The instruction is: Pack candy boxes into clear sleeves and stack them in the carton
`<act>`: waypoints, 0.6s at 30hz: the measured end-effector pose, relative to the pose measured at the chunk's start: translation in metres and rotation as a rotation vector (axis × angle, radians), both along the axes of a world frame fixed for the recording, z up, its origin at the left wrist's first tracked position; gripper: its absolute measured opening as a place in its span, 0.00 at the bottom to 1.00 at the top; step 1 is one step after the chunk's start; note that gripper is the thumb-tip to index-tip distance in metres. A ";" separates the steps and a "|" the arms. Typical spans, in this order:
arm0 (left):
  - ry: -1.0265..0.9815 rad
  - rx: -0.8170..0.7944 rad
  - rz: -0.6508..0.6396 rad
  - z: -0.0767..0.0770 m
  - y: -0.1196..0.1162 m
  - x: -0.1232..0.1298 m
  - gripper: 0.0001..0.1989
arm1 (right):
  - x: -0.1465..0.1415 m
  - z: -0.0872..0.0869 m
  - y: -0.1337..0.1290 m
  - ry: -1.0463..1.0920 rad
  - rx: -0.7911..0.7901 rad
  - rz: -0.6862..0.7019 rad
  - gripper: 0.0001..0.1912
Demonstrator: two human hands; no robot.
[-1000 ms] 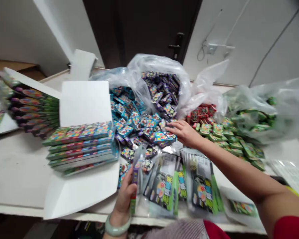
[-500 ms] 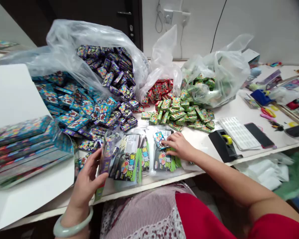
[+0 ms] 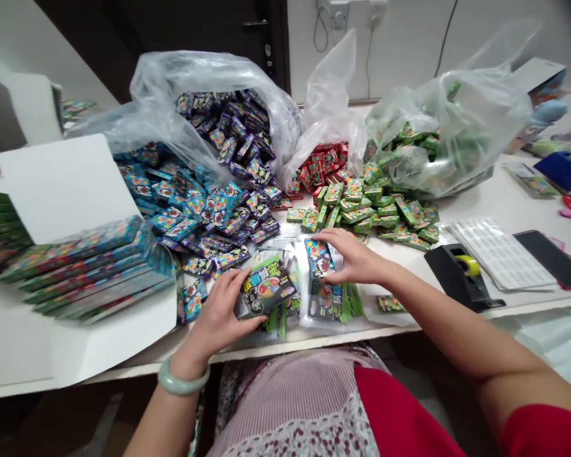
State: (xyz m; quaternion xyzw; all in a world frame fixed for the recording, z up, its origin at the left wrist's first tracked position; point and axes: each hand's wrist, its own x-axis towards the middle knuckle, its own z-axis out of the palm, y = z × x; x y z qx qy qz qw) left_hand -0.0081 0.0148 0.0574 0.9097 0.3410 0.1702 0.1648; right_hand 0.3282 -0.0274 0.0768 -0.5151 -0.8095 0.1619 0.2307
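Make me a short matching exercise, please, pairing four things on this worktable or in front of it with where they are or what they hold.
Column one
1. Left hand
2. Right hand
3. Tape dispenser
4. Red boxes

Column two
A. Between the purple boxes and the green boxes
B. Gripping a blue box
C. Fitted with a yellow roll
D. Holding a black packet

Right pairs: 1-D, 2-B, 3-C, 4-A.
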 end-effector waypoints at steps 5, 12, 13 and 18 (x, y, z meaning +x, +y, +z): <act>0.009 0.003 -0.051 0.002 -0.001 0.006 0.46 | -0.014 0.040 -0.005 -0.181 0.001 0.252 0.41; -0.038 -0.046 -0.101 0.004 -0.005 0.011 0.47 | -0.018 0.041 0.009 -0.196 0.026 0.320 0.40; -0.048 -0.061 -0.095 0.004 -0.006 0.010 0.47 | -0.017 0.041 0.011 -0.176 0.028 0.322 0.39; -0.052 -0.125 -0.078 0.006 -0.005 0.006 0.45 | -0.014 0.044 0.015 -0.051 0.027 0.331 0.38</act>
